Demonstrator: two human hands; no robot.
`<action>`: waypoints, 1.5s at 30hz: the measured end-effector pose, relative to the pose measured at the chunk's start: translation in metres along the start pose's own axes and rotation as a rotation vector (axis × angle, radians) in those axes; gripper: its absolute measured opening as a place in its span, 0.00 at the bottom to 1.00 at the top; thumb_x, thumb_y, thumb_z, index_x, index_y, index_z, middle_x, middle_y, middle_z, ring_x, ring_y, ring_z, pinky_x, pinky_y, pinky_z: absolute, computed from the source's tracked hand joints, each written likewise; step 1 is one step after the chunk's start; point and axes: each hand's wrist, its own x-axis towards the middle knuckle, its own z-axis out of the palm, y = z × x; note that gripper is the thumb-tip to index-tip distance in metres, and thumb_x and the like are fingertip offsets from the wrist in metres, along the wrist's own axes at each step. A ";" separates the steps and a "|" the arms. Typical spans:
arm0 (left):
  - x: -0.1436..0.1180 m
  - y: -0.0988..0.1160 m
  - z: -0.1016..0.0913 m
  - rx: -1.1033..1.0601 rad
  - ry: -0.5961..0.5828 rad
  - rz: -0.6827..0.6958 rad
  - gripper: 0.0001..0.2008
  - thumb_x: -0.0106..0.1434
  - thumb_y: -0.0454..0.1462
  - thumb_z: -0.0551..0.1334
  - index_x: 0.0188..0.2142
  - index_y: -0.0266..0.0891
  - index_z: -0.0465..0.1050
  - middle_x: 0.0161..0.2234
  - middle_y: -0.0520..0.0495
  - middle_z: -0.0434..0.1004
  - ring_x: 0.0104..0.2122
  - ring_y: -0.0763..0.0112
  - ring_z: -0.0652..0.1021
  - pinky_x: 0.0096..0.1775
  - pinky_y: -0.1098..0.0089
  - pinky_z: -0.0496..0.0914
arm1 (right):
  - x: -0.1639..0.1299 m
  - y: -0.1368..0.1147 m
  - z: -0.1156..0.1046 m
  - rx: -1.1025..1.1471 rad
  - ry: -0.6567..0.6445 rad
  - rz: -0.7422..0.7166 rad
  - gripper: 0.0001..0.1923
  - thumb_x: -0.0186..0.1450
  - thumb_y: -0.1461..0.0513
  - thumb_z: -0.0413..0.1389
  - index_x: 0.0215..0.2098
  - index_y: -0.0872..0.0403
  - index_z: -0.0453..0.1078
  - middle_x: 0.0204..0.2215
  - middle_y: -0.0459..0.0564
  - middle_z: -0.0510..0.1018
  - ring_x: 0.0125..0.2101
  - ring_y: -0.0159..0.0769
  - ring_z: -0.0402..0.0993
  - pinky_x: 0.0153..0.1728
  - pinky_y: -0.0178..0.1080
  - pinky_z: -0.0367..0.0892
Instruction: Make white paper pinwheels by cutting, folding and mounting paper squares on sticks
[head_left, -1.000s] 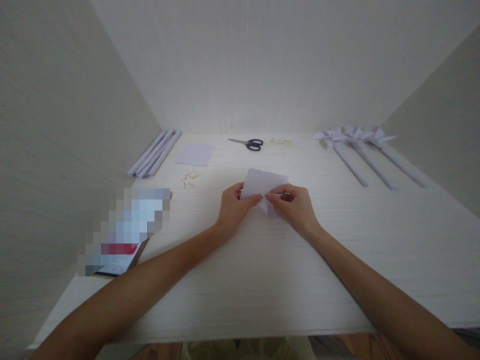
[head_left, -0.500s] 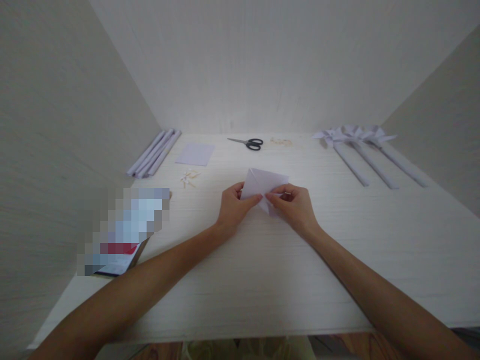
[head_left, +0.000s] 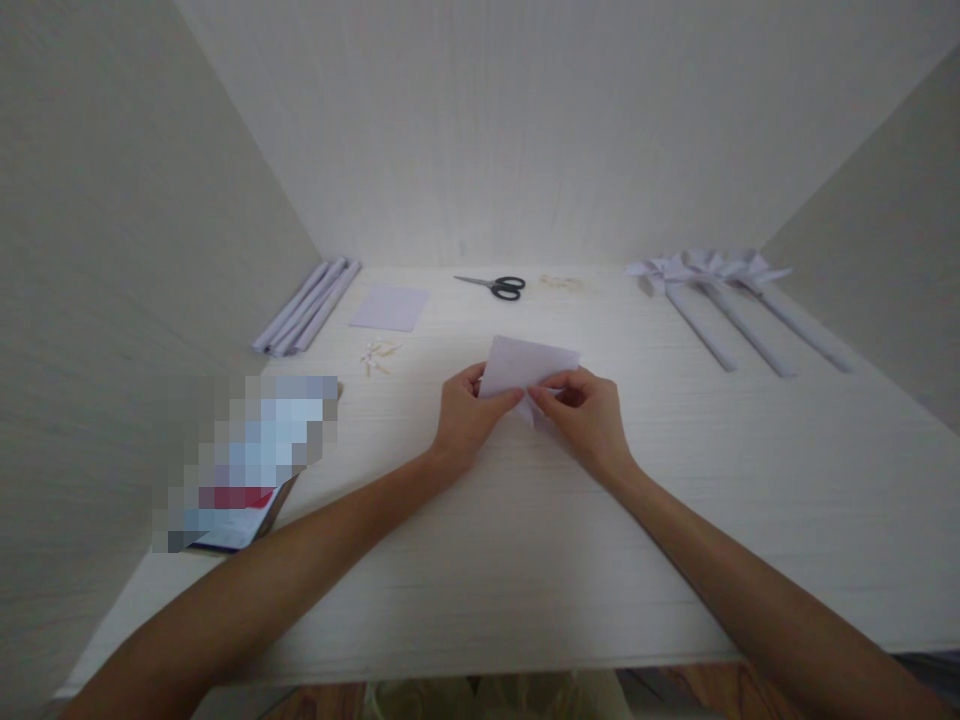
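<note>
A pale lilac sheet of paper [head_left: 527,362] is held above the middle of the table. My left hand [head_left: 469,412] grips its left side, thumb on the near face and fingers partly hidden behind. On the right side my right hand [head_left: 589,410] pinches the lower part of the paper between thumb and index finger. The two thumb tips almost meet at the paper's lower middle. A small corner of it points down between the hands.
Black-handled scissors [head_left: 501,286] lie behind the hands. To the left are a square paper stack [head_left: 390,308], small pale sticks [head_left: 379,356], rolled paper tubes [head_left: 309,306] and a blurred phone [head_left: 255,470]. Three paper pinwheels [head_left: 705,285] on tubes lie at right.
The paper has tilted slightly; its crease shows less, and less of it hangs below the thumbs. Both hands keep their grip in nearly the same place.
</note>
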 end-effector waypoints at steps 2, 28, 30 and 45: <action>0.000 0.000 0.000 -0.002 -0.004 0.004 0.18 0.40 0.36 0.66 0.34 0.34 0.72 0.31 0.48 0.76 0.27 0.71 0.74 0.31 0.70 0.68 | 0.000 0.001 0.000 0.001 -0.003 -0.011 0.08 0.50 0.60 0.57 0.21 0.58 0.68 0.18 0.46 0.69 0.16 0.26 0.61 0.16 0.31 0.57; 0.005 0.006 -0.003 0.357 -0.423 -0.167 0.26 0.34 0.30 0.66 0.39 0.32 0.71 0.22 0.47 0.75 0.21 0.68 0.73 0.23 0.71 0.66 | 0.015 -0.009 -0.035 0.218 -0.739 0.252 0.16 0.44 0.69 0.58 0.33 0.58 0.71 0.24 0.45 0.76 0.20 0.29 0.69 0.19 0.30 0.63; 0.003 0.009 -0.003 0.351 -0.423 -0.174 0.26 0.33 0.29 0.65 0.37 0.33 0.71 0.19 0.50 0.74 0.18 0.70 0.72 0.21 0.73 0.64 | 0.014 -0.008 -0.035 0.170 -0.750 0.239 0.15 0.44 0.69 0.59 0.32 0.58 0.72 0.23 0.45 0.76 0.20 0.29 0.69 0.20 0.30 0.64; 0.005 0.014 -0.004 0.090 -0.347 -0.296 0.25 0.39 0.38 0.67 0.39 0.36 0.68 0.25 0.47 0.74 0.23 0.71 0.73 0.28 0.69 0.67 | 0.015 -0.001 -0.036 0.390 -0.627 0.399 0.13 0.41 0.68 0.62 0.28 0.58 0.73 0.22 0.47 0.78 0.20 0.31 0.72 0.20 0.32 0.66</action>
